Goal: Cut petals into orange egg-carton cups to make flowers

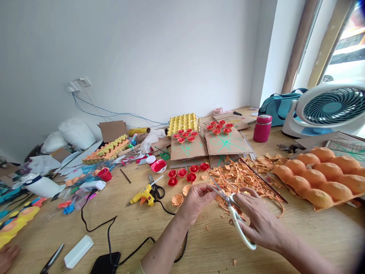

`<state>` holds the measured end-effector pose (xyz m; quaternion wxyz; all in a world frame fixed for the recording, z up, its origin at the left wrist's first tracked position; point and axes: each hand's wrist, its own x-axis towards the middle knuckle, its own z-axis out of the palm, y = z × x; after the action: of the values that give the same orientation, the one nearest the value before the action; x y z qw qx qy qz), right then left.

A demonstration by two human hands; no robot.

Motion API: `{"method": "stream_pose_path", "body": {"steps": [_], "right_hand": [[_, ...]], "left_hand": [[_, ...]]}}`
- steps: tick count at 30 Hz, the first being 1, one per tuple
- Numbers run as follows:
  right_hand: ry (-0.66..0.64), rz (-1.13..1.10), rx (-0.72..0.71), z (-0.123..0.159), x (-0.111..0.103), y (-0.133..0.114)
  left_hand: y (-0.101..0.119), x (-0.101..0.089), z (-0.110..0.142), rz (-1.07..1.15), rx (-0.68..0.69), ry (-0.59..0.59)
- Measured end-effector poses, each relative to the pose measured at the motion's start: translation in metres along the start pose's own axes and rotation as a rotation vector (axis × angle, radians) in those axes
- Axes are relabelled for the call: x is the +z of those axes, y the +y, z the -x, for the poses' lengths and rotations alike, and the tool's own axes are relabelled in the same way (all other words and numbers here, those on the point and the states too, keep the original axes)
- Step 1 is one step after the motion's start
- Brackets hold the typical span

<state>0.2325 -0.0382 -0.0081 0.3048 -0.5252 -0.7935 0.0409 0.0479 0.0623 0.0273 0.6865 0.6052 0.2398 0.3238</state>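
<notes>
My right hand (pixel 256 219) is wrapped round the handles of white-handled scissors (pixel 228 199), their blades pointing up and left. Close to the blade tips, my left hand (pixel 196 203) has its thumb and fingers pinched together; what they hold is too small and hidden to make out. Behind both hands spreads a heap of orange egg-carton scraps (pixel 232 175). Left of the scraps lie several red carton roses (pixel 191 177) and an unpainted orange carton flower (pixel 177 199). An orange egg carton (pixel 322 177) rests upside down to the right.
A yellow glue gun (pixel 144 196) lies beside black-handled scissors (pixel 157 190), its cord crossing the table. Cardboard panels (pixel 228 142) bearing red roses stand behind. A pink flask (pixel 262 128) and white fan (pixel 327 108) are at right. Another person's hand (pixel 8 254) shows lower left.
</notes>
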Motion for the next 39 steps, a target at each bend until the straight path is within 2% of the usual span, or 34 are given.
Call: {"method": "stream_pose_path", "body": {"steps": [9,16,25,31,35,39], "right_hand": [[0.031,0.02,-0.041,0.002,0.001,-0.001],[0.012,0.029,-0.059,0.001,-0.003,-0.001],[-0.028,0.015,-0.073,0.003,-0.001,0.002],[-0.017,0.011,-0.048,0.002,0.004,0.004],[0.013,-0.074,0.07,0.0,0.011,0.004],[0.035,-0.196,0.142,0.0,0.013,0.004]], "left_hand": [[0.01,0.0,0.001,-0.071,0.027,-0.004],[0.015,-0.01,0.001,-0.344,0.155,-0.049],[0.026,-0.013,0.006,-0.514,0.117,-0.047],[0.018,-0.02,0.0,-0.382,0.026,-0.055],[0.011,-0.023,-0.004,-0.319,-0.008,-0.021],[0.014,-0.022,-0.004,-0.307,-0.058,0.0]]}}
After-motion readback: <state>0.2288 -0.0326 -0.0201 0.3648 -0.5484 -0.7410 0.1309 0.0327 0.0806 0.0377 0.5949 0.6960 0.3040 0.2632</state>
